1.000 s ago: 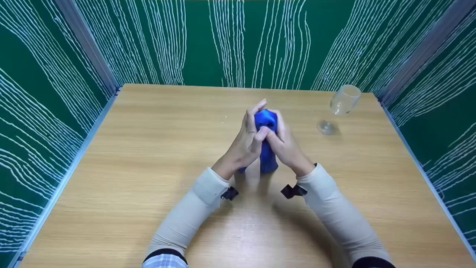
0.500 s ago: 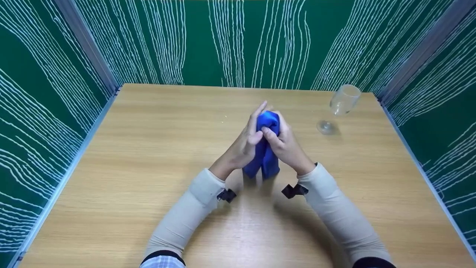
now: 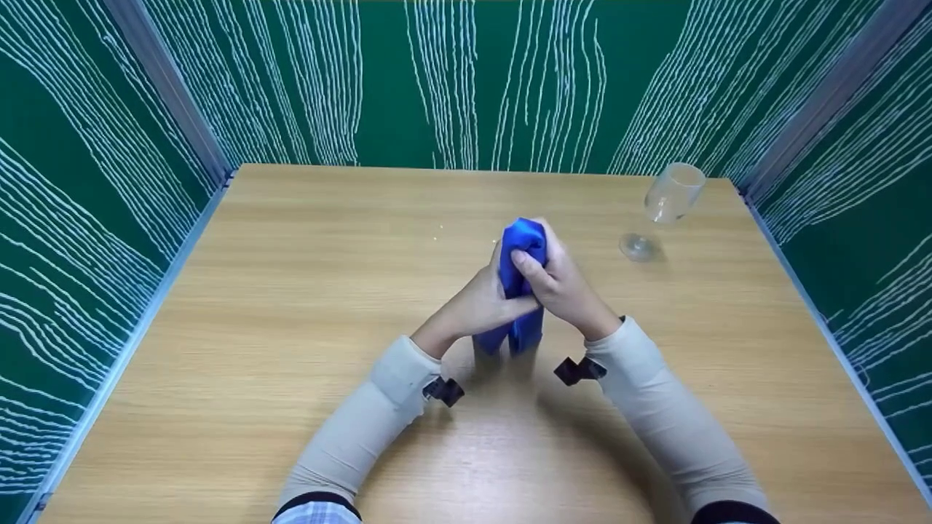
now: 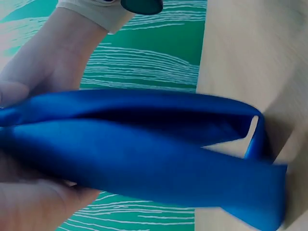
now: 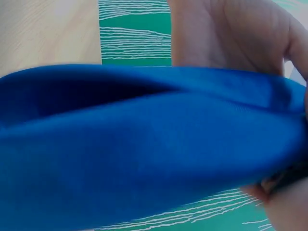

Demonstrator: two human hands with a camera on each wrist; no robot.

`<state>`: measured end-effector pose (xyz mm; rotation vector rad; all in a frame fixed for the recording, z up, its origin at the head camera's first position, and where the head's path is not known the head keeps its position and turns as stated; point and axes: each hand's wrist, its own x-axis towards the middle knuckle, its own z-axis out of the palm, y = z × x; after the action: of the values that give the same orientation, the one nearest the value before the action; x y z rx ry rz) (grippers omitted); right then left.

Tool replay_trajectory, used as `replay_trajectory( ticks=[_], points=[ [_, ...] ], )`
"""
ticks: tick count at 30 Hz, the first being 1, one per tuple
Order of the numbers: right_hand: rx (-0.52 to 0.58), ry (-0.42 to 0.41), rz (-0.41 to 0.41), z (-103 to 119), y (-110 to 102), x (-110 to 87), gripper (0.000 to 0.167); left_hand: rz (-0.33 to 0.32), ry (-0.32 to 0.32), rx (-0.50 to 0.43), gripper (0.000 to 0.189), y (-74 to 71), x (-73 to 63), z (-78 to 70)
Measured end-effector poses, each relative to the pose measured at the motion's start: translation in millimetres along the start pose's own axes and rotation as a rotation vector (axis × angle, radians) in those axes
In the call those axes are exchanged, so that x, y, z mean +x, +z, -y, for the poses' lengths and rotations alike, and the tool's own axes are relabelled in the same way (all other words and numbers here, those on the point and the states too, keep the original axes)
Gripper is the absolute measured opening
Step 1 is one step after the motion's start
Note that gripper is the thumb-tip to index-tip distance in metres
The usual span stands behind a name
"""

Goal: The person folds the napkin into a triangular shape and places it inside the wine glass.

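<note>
A glossy blue cloth (image 3: 524, 236), gathered into a long folded bundle, stands upright between both hands in the head view, its loose ends hanging down near the table. My right hand (image 3: 566, 290) grips its upper part, thumb pressed on the front of the fold. Lower on the other side, my left hand (image 3: 480, 300) holds the bundle, its thumb laid across the front and its fingers hidden behind. In the left wrist view, the cloth (image 4: 144, 154) shows a long gap between its layers. The right wrist view has the cloth (image 5: 120, 149) filling its middle.
A stemmed clear glass (image 3: 673, 196) stands upright at the back right of the wooden table (image 3: 255, 327). Small white specks lie on the tabletop behind the hands. Green walls (image 3: 397, 94) with white wavy lines enclose the back and sides.
My left hand has slid down the cloth, its raised fingers dropping out of sight and its thumb now crossing the front. My right hand keeps its hold near the top.
</note>
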<state>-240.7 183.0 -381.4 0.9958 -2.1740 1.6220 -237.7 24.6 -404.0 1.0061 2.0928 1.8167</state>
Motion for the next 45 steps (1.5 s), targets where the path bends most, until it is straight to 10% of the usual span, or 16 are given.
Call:
replay_trajectory(
  ticks=[24,29,35,45],
  points=[
    [-0.13,-0.038,-0.002,-39,-20,-5.8,0.037,-0.258,-0.109,0.16,0.046,-11.2,-5.6,7.9],
    [-0.205,0.124,-0.047,-60,-36,-12.0,0.025,-0.295,-0.132,0.19,0.039,-19.3,-10.6,9.3],
    [-0.207,0.434,-0.062,-82,-66,-23.9,0.049,-0.309,-0.149,0.194,0.039,-31.3,-18.1,11.3],
    [-0.222,0.668,-0.138,-135,-117,-52.6,0.062,-0.356,-0.145,0.18,0.037,-52.8,-30.7,13.5]
  ],
)
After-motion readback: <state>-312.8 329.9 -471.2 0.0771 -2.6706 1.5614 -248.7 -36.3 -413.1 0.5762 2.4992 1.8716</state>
